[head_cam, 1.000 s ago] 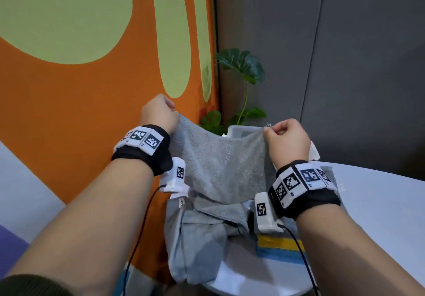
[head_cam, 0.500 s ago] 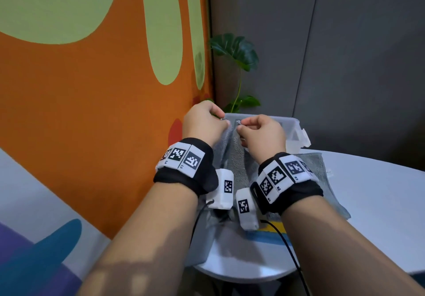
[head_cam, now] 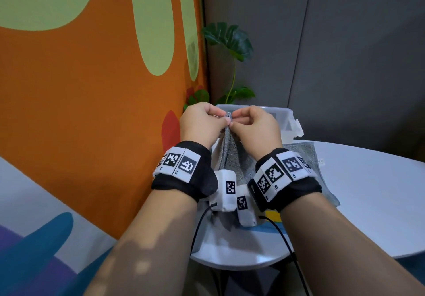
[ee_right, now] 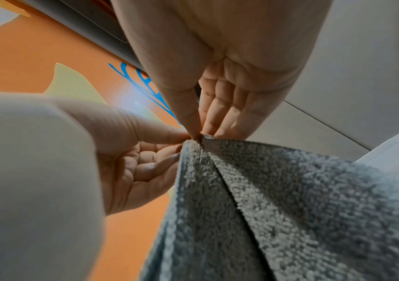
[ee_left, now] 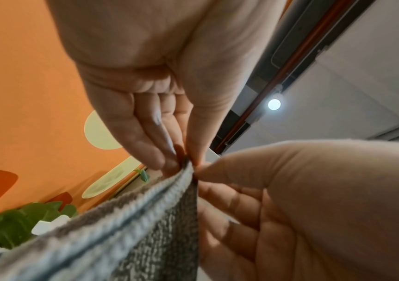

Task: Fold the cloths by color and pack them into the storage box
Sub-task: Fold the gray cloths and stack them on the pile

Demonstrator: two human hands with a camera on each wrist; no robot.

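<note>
A grey cloth [head_cam: 234, 157] hangs folded in half in front of me, its two top corners brought together. My left hand [head_cam: 202, 123] pinches one corner and my right hand [head_cam: 253, 125] pinches the other, thumbs nearly touching. The left wrist view shows my left hand [ee_left: 181, 159] pinching the grey cloth [ee_left: 131, 228] edge, with the right hand beside it. In the right wrist view my right hand [ee_right: 199, 133] pinches the grey cloth [ee_right: 265, 199] at its peak. A clear storage box [head_cam: 282, 121] stands behind my hands on the white table [head_cam: 368, 199].
Another grey cloth [head_cam: 305, 153] lies flat on the table to the right. Yellow and blue cloths [head_cam: 273, 221] lie under my right wrist. A potted plant [head_cam: 230, 40] stands in the corner behind the box. An orange wall [head_cam: 92, 111] runs along the left.
My hands came together from wide apart, folding the spread grey cloth in half. Its two top corners now meet between my fingertips.
</note>
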